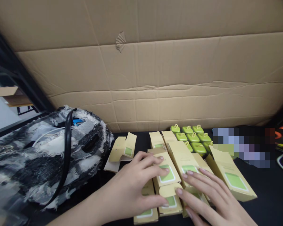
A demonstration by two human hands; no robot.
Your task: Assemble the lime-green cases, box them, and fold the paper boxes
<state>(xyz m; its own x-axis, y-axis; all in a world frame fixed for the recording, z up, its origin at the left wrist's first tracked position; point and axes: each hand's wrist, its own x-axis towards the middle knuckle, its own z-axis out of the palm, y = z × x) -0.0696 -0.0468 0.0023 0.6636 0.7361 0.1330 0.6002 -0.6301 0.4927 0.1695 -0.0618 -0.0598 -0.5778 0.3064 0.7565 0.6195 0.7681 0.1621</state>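
Several tan cardboard boxes with green-and-white printed squares lie close together in front of me. My left hand [138, 180] has its fingers spread over one box [171, 179], its thumb beside the raised flap of a nearer box [171, 210]. Its fingers are apart and do not wrap round anything. My right hand [209, 194] rests with fingers stretched out across a longer box [178, 153]; its index fingertip touches the edge of the nearer box's flap. To its right lies a box with its end flap raised [237, 177]. My hands partly hide the boxes beneath.
Behind the boxes stand rows of small green square items with loops [198, 147]. An unfolded carton [119, 152] lies at left, near a shaggy black-and-white bag [85, 150]. A large cardboard sheet [155, 69] walls off the back. A white cable [281, 164] curves at far right.
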